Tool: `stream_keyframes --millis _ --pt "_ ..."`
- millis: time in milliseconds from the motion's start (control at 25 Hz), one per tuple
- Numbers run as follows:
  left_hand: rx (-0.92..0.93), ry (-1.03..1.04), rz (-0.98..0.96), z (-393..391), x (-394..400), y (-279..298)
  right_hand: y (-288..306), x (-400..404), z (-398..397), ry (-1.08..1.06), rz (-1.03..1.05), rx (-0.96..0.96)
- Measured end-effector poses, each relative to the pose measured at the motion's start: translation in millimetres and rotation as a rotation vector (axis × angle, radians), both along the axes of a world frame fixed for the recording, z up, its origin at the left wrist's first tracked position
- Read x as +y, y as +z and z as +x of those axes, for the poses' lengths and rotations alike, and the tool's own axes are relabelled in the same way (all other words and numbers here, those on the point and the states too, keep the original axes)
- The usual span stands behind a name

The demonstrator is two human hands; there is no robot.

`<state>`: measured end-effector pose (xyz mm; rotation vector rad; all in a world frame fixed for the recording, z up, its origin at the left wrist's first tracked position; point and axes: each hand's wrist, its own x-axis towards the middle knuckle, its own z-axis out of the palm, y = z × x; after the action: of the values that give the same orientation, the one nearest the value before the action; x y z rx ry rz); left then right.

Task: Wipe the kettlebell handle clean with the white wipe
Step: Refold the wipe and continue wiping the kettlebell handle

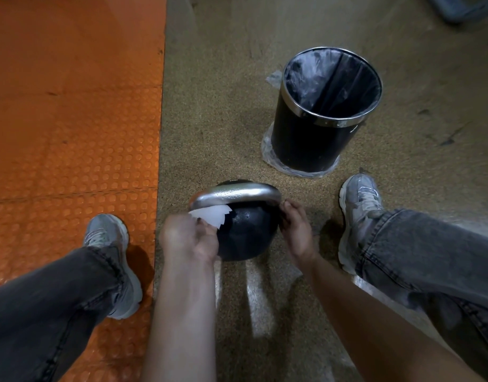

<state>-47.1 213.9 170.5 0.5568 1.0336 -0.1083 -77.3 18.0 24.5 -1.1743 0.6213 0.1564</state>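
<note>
Left hand [189,238] pinched the white wipe [212,215] against the left end of the kettlebell handle [234,195]; right hand [296,227] gripped the kettlebell [247,232] at the handle's right end, on the floor. Best to wrap the wipe fully round the bar and sweep end to end while the right hand steadied it.
</note>
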Motion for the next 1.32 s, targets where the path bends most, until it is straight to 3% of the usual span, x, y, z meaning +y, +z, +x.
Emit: stream_keyframes --millis 240,320,840,1000,1320 --pt "-0.001 0.057 -0.040 1.7 1.3 3.7 2.8 -0.2 -0.6 0.006 0.012 0.003" --pt "0.026 0.029 0.043 0.0 5.7 -4.9 0.7 1.0 -1.1 0.022 -0.011 0.016" --pt "-0.020 0.074 -0.100 4.4 -8.1 6.8 6.7 2.1 -0.2 0.014 -0.047 0.024" --pt "0.032 0.069 0.067 -2.5 -11.1 -0.4 2.1 1.2 -0.3 0.014 -0.037 0.015" --pt "-0.058 0.090 0.035 -7.2 -9.6 -2.5 -2.3 1.2 0.6 -0.007 -0.020 0.021"
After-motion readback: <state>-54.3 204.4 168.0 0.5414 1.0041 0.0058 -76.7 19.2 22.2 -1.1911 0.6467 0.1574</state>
